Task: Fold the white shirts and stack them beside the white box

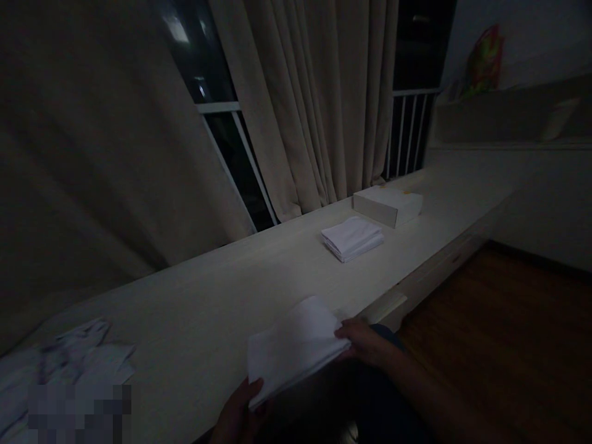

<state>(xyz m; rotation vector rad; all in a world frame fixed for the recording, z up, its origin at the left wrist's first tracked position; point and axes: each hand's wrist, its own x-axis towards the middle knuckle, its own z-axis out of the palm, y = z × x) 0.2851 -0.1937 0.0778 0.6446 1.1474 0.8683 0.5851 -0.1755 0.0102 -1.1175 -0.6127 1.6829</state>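
Folding step: left hand (238,412) and right hand (365,342) each pinch an end of a white cloth (293,348) at the counter (208,296) edge; next, probably, stacking it on the folded pile (352,238).

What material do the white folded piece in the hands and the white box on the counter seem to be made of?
White folded piece: probably soft matte cloth; it bends and sags between both hands. White rectangular box: likely matte cardboard, given its stiff flat sides and sharp edges, though the dim light leaves it uncertain.
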